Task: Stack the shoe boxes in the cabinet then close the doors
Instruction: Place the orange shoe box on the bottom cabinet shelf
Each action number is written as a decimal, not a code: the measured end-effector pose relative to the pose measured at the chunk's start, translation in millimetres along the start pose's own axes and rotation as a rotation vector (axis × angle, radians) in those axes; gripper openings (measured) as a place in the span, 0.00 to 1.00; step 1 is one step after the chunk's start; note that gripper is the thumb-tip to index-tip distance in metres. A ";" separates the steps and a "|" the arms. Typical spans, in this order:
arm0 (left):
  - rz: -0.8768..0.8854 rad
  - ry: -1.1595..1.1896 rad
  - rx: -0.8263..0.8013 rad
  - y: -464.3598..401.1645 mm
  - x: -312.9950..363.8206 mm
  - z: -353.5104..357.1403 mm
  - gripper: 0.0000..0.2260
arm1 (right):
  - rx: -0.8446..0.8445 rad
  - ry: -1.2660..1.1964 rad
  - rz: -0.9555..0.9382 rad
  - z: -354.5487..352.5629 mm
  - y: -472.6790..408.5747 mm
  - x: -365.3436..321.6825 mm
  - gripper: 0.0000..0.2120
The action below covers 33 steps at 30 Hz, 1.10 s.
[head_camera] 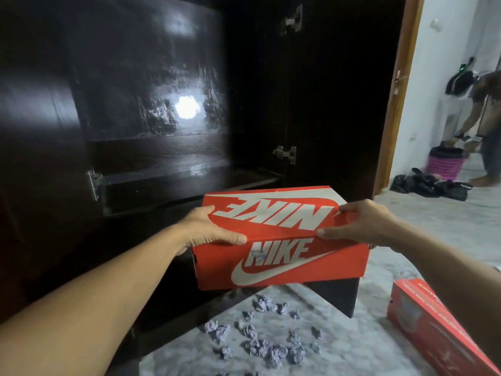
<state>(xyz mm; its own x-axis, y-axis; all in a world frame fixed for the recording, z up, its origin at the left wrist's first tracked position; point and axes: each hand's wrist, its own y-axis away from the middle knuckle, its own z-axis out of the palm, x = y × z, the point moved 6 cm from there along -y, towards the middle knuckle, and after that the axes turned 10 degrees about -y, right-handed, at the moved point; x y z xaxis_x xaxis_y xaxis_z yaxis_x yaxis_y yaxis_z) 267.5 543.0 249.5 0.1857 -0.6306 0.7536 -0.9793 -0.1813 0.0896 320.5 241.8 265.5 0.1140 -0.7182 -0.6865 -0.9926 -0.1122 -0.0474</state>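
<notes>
Gripping an orange shoe box [279, 240] at its two ends, the left hand [208, 230] and the right hand [366, 225] are kept well apart, each clamped on the lid edge with the thumb on the near side and the fingers curled over the top. The box is held in the air, tilted slightly, just in front of the open dark cabinet [162, 104], whose shelf [173, 169] lies beyond and above the left hand; no box can be seen on it, though the interior is dim and partly lost in glare. A black box [339, 294] is seen directly beneath the held one, whether touching it cannot be told. A second orange box [433, 329] lies on the floor [366, 354] below and to the right of the right hand. Crumpled paper balls [268, 340] are scattered on the floor below the hands. The cabinet door [333, 90] beyond the right hand stands open. Judged from this, the task is at an early stage: no stacking appears to be done, at least three boxes are left to be placed, and the doors are not yet closed. Another person [485, 126] is bent over a pink basket [444, 164] far beyond the right hand.
</notes>
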 end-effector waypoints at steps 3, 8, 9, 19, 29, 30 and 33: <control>-0.027 -0.007 0.029 2.3 -4.1 -18.8 0.60 | -0.017 -0.042 -0.027 8.7 -13.4 -13.5 0.52; -0.057 -0.028 0.108 -1.8 -3.4 -61.3 0.71 | -0.034 -0.047 -0.076 14.6 -37.8 -48.7 0.49; -0.060 -0.024 0.129 -6.4 -4.3 -70.9 0.73 | -0.032 -0.051 -0.097 13.9 -43.4 -58.3 0.47; -0.072 -0.007 0.141 -32.4 -11.4 -70.4 0.65 | -0.051 -0.035 -0.160 18.7 -83.9 -69.2 0.44; -0.169 0.011 0.016 -70.3 -76.2 17.0 0.48 | -0.180 0.019 -0.079 79.7 -114.8 11.9 0.42; -0.180 0.016 0.013 -78.3 -84.2 22.0 0.47 | -0.201 0.022 -0.067 89.7 -123.2 17.9 0.41; -0.207 0.000 0.001 -104.8 -107.2 33.3 0.41 | -0.248 0.022 -0.031 120.9 -153.8 35.9 0.34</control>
<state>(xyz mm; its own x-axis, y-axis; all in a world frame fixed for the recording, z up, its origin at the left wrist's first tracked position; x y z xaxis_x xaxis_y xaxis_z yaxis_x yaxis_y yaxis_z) 353.0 604.5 137.7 0.3830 -0.5794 0.7194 -0.9201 -0.3082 0.2417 472.1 316.3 160.5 0.1473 -0.7264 -0.6712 -0.9482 -0.2969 0.1132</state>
